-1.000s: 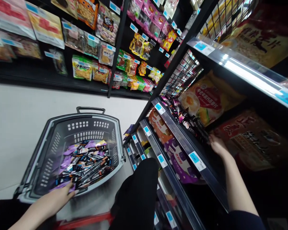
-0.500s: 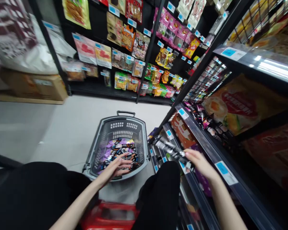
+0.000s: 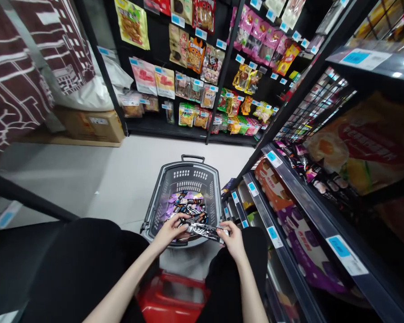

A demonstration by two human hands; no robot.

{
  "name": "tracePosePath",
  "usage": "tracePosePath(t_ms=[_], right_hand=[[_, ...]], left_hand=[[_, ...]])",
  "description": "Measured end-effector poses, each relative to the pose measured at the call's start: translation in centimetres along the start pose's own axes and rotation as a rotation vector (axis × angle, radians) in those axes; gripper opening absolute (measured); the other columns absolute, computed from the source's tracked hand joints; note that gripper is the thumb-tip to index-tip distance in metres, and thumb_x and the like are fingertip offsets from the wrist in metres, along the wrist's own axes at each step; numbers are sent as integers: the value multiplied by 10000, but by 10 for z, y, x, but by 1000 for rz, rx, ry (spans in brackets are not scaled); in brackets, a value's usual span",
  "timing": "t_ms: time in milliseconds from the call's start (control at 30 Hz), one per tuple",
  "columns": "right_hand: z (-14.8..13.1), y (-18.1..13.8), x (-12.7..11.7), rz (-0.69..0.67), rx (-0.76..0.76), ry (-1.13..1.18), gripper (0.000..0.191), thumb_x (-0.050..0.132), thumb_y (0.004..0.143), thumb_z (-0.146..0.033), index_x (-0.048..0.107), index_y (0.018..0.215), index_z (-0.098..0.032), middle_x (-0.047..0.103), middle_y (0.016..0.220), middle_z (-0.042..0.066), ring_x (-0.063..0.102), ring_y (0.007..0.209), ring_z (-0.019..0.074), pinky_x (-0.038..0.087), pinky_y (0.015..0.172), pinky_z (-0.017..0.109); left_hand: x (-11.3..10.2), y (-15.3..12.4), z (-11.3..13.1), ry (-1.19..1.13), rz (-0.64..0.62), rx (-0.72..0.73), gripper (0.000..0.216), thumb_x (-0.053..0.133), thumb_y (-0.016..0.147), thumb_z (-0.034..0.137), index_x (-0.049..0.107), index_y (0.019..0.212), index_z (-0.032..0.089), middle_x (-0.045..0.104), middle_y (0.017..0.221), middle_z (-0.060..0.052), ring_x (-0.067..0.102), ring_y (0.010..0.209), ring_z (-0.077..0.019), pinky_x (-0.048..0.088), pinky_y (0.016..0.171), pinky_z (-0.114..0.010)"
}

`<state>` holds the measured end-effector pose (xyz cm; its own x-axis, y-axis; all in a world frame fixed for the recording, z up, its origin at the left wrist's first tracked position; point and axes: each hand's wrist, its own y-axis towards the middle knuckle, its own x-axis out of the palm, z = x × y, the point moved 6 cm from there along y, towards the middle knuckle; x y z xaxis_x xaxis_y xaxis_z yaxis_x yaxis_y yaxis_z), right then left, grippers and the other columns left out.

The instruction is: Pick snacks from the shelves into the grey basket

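Note:
Both of my hands pinch a long black snack packet [image 3: 204, 230] by its two ends, stretched level over the near rim of a grey shopping basket [image 3: 157, 197]. My left hand [image 3: 172, 231] is closed on the packet's left end, and my right hand [image 3: 232, 237] is closed on its right end. Inside the basket lies a loose heap of small purple and black packets [image 3: 188, 204]. What the packet holds cannot be seen.
To the right, a shelf [image 3: 309, 211] carries black packets [image 3: 313, 172] and purple and orange cartons. Hanging snack bags [image 3: 195, 56] fill the rack ahead. A cardboard box [image 3: 87, 125] stands at left. Between my legs is a red plastic stool [image 3: 173, 300].
My right hand has brought the black packet from beside the right shelf leftward to the basket. My left hand, open before, has closed on its other end. The view has swung slightly left.

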<state>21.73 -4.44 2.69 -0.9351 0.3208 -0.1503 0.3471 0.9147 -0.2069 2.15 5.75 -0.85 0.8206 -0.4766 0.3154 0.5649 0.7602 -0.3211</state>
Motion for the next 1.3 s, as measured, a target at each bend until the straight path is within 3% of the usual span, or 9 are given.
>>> tracePosePath(t_ms=[167,267,367,467,633,933,1167,1300], right_hand=[[20,0,-9,145,-32,125,382,717,603,-432,568,866,-198,624,748,14,637,659,192,508,406,240],[25,1,-18,139,14,264,399,743,587,-404,567,890,-212,635,873,25,658,765,222,562,494,288],[29,1,-20,93,50,297,355,766,575,-370,610,844,-199,653,873,25,656,756,211,580,581,319],[31,-1,-18,79,72,298,313,764,582,-370,649,803,-181,679,863,44,652,775,215,580,634,337],[28,-2,-12,25,68,301,329,790,543,-311,690,824,-172,696,944,72,635,874,230,567,712,350],[33,-2,-7,68,106,294,223,803,455,-271,664,593,-165,649,697,12,609,657,165,573,610,317],[34,-3,-7,83,128,263,239,738,533,-375,649,612,-168,672,702,31,631,659,193,556,610,348],[41,-2,-5,125,128,178,354,755,505,-421,496,485,-179,668,643,38,620,593,196,524,536,328]], left_hand=[[17,-4,-7,88,-97,-72,402,738,603,386,501,866,194,532,907,20,597,692,-139,568,608,-338],[25,-7,-9,69,-151,-107,391,728,623,381,529,894,182,561,1058,-30,634,713,-160,566,613,-331],[24,-8,-8,36,-117,-114,401,765,580,343,590,890,159,577,1136,-65,648,743,-166,562,692,-342],[21,-8,-8,23,-78,-97,419,787,545,319,648,897,139,627,1085,-80,658,766,-189,552,753,-374],[16,-6,-9,48,-29,-52,404,794,514,326,695,846,118,652,1097,-108,669,772,-216,558,745,-395],[15,-8,-4,127,-42,23,239,745,543,241,704,746,121,516,1303,-138,659,607,-153,577,527,-333],[16,-10,-1,181,-54,69,124,713,531,197,677,606,104,548,1259,-133,653,608,-152,577,523,-326],[21,-12,-1,253,-17,102,159,747,514,232,652,557,112,593,1172,-119,650,716,-190,558,492,-292]])
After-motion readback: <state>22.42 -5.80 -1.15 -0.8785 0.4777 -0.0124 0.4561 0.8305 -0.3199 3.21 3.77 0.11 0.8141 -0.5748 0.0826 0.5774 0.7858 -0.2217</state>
